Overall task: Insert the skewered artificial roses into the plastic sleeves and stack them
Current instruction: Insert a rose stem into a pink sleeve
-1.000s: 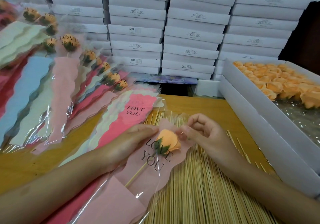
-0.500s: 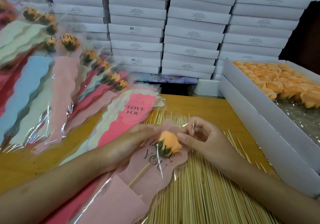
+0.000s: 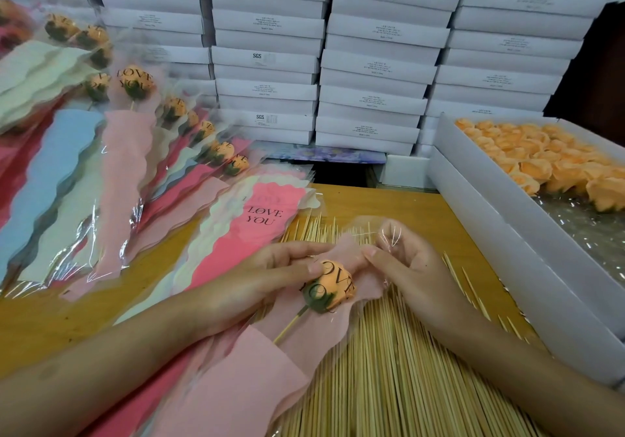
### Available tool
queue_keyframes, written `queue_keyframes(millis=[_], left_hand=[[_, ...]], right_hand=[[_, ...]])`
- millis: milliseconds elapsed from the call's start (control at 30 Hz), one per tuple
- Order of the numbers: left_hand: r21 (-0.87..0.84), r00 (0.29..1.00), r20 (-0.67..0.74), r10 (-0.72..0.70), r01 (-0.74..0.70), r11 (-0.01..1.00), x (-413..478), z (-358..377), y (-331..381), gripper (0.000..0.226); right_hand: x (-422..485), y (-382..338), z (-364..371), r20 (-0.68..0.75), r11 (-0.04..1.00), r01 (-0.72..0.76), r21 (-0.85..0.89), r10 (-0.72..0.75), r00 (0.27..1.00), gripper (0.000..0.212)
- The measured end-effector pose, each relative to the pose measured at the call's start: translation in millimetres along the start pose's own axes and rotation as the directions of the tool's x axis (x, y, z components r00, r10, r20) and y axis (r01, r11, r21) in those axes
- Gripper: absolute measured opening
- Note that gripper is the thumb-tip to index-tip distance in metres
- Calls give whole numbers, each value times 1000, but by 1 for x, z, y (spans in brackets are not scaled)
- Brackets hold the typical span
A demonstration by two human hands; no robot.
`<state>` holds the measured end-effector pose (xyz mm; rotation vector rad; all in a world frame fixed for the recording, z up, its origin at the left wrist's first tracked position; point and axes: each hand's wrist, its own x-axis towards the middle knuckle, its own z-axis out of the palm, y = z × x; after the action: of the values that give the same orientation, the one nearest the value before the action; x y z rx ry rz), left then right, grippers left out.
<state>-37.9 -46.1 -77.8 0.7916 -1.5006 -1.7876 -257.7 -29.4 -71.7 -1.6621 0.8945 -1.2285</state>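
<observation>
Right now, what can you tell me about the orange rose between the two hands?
The orange artificial rose is a rounded, foam-like bud with a dark green calyx on a thin wooden skewer. It lies tilted inside the pink-and-clear plastic sleeve, whose black LOVE YOU print crosses it. The left hand holds the sleeve at the bud, thumb on it; the right hand pinches the sleeve's mouth beside it. Loose bamboo skewers lie underneath.

Black "LOVE YOU" on coral-pink plastic sleeve (image 3: 267, 215) before stacked white cardboard boxes (image 3: 372, 64); same on pale-pink plastic sleeve (image 3: 362, 267) farther forward. "SGS" on three boxes.
</observation>
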Motion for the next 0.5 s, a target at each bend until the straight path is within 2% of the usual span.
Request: queue_keyframes(millis=[100, 200, 233, 300, 333, 400, 500], left_hand=[[8, 1000, 3, -1, 1, 1000, 0, 2, 1, 47], [21, 1000, 1, -9, 9, 1000, -1, 2, 3, 48], [29, 1000, -3, -15, 15, 999, -2, 3, 3, 48], [31, 1000, -11, -29, 29, 999, -3, 3, 3, 48], [23, 999, -18, -34, 34, 999, -3, 3, 4, 47], [14, 999, -29, -38, 39, 999, -4, 4, 4, 47], [12, 999, -37, -31, 31, 999, -5, 6, 6, 48]], right_hand=[[0, -1, 1, 4, 1000, 4, 9, -4, 1000, 26], [0, -1, 0, 2, 1000, 1, 20, -1, 1000, 37], [0, -2, 0, -6, 1000, -6, 18, 6, 1000, 34], [2, 0, -3, -18, 1000, -11, 17, 11, 1000, 12], [2, 1, -4, -41, 1000, -15, 21, 16, 999, 12], [3, 0, -5, -93, 999, -17, 29, 19, 995, 29], [5, 1, -6, -198, 1000, -6, -1, 6, 980, 32]])
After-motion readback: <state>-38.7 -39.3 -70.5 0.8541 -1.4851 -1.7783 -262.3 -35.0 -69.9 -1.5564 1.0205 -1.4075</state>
